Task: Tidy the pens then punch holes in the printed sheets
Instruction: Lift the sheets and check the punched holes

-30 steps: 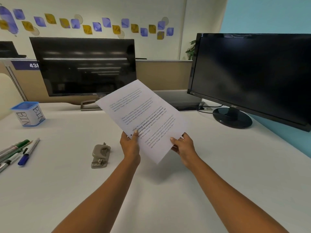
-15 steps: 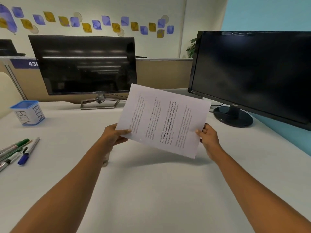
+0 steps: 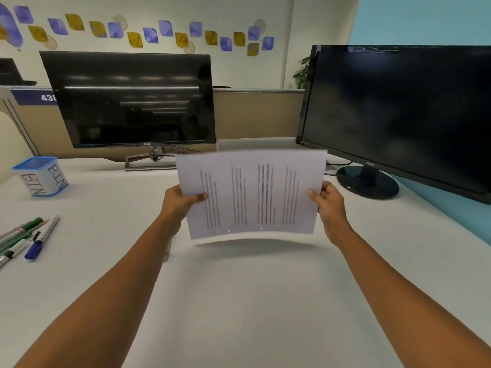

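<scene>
The white worktop (image 3: 239, 301) is bare in front. Above it both arms reach forward; the left hand (image 3: 180, 200) and right hand (image 3: 329, 200) are each closed on a side edge of the sheets (image 3: 252, 197), held sideways in the air. Paper looks light and floppy, so holding both edges suits it. Farther left lie pens (image 3: 32, 237), then the bin (image 3: 39, 176).

Two dark monitors stand at the back: a Dell (image 3: 127, 99) at eleven o'clock, an Acer (image 3: 398, 115) at two. One blue-rimmed cup marked BIN (image 3: 39, 176) sits at ten o'clock. At nine o'clock lie perhaps five pens (image 3: 26, 237), overlapping; one printed sheet (image 3: 251, 195), two hands.
</scene>
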Available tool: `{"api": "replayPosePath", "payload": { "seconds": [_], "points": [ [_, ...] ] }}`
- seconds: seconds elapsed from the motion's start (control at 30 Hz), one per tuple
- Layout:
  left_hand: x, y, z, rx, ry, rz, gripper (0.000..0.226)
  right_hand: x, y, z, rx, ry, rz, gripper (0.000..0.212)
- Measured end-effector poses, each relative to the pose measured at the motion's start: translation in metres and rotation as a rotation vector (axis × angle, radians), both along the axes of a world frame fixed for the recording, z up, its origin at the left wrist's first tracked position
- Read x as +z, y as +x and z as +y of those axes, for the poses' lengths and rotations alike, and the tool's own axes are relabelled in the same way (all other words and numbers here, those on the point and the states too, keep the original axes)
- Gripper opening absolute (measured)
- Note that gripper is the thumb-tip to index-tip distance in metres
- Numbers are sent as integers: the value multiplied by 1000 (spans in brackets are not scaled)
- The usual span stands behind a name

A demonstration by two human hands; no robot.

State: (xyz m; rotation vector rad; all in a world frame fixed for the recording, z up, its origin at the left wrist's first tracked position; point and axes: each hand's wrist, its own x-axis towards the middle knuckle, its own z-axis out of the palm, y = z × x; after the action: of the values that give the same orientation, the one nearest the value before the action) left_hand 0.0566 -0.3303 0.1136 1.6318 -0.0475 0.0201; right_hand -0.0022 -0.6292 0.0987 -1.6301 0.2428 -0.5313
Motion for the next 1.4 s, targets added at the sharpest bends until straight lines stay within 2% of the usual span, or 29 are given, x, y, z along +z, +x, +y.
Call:
{"api": "replayPosePath", "payload": {
  "seconds": [0.13, 0.4, 0.67, 0.87, 1.0, 1.17, 1.3, 1.4],
  "points": [
    [-13, -9, -4, -14, -12, 28, 20, -23, -6, 5, 5, -59, 94, 30],
    [2, -3, -4, 9, -78, -54, 18, -6, 0, 5, -31, -58, 48, 25],
    [-36, -10, -5, -21, -53, 58, 23, -45, -14, 4, -37, -20, 181, 34],
    [-40, -7, -8, -18, -36, 52, 23, -55, -14, 3, -299, -130, 246, 31],
    [-41, -5, -9, -26, -115, 63, 19, -56, -13, 6, -379, -175, 234, 26],
    [-43, -6, -17, 9, -194, 72, 22, -55, -11, 15, -223, -125, 334, 10],
    [-40, -9, -28, 77, -257, 120, 28, -48, -11, 35, 9, -53, 559, 32],
    [-41, -13, -36, 101, -288, 155, 31, -44, -7, 49, 125, 21, 582, 40]
  ]
}}
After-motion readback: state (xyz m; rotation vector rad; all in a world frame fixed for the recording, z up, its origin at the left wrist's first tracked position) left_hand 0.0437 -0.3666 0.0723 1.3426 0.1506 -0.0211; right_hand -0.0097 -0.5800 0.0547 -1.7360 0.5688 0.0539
